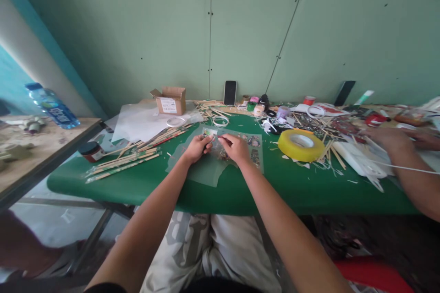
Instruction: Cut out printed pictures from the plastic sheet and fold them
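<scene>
My left hand (198,148) is closed above a clear plastic sheet (206,175) on the green table, its fingers around something too small to name. Facing it, my right hand (236,147) makes a pinch, and what sits between the fingertips is hidden. A small piece with green and white print (209,132) shows just beyond the left fingers; I cannot tell whether it is held. Dark printed pieces (255,142) lie on the sheet to the right of my right hand. More small multicoloured bits show under the right fingers.
A big yellow tape roll (300,145) lies right of my hands. Wooden sticks (125,161) and a brown jar (91,151) lie left. An open cardboard box (171,100) and a phone (230,92) stand behind. At far right, another person's hand (388,139) works near a white packet (359,159).
</scene>
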Available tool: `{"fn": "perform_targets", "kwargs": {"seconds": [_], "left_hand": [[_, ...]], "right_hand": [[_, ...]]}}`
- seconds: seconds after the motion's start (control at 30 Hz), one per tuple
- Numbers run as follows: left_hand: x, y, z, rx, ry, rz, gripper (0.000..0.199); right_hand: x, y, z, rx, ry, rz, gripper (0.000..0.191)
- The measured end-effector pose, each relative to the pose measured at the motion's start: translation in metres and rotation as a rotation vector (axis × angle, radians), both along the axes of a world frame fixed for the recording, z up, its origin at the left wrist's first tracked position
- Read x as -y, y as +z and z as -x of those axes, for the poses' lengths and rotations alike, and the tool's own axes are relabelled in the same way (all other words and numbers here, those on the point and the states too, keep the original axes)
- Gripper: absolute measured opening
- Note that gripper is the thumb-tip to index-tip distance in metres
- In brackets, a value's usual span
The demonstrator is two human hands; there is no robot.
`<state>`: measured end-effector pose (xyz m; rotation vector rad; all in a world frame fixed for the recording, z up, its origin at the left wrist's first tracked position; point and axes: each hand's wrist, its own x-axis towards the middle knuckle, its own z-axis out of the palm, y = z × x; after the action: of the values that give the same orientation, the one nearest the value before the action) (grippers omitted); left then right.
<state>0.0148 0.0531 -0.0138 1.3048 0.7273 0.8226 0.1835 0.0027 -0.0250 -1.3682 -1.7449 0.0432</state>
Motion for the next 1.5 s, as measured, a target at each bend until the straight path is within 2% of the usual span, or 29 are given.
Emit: {"fn": "perform_targets", "kwargs": {"seconds": [0.23,0.47,0.57,0.87,1.07,1.17,1.5], "left_hand": [[0.004,0.001,0.000,-0.006,-0.006,0.014,0.027],[0.004,-0.001,0.001,-0.005,0.004,0.020,0.029],[0.002,-0.001,0.001,0.000,-0.010,0.029,0.028],[0.004,0.000,0.000,-0.006,-0.060,0.051,0.027],[0.005,-0.001,0.000,0.006,-0.035,0.051,0.028],[0.004,0.000,0.000,0.012,-0.035,0.061,0.028],[0.001,0.002,-0.001,-0.008,-0.032,0.084,0.026]], "right_hand": [[-0.006,-0.002,-0.008,-0.093,-0.130,0.009,0.024],[-0.002,-0.005,-0.006,-0.037,0.044,0.031,0.023],[-0.002,-0.007,-0.004,-0.024,0.066,0.045,0.023],[-0.010,-0.008,-0.014,-0.125,-0.098,0.023,0.026],[-0.001,-0.006,-0.008,-0.051,0.085,0.062,0.023],[0.000,-0.005,-0.007,-0.036,0.114,0.083,0.024],[-0.007,-0.005,-0.007,-0.081,-0.026,0.115,0.023]]}}
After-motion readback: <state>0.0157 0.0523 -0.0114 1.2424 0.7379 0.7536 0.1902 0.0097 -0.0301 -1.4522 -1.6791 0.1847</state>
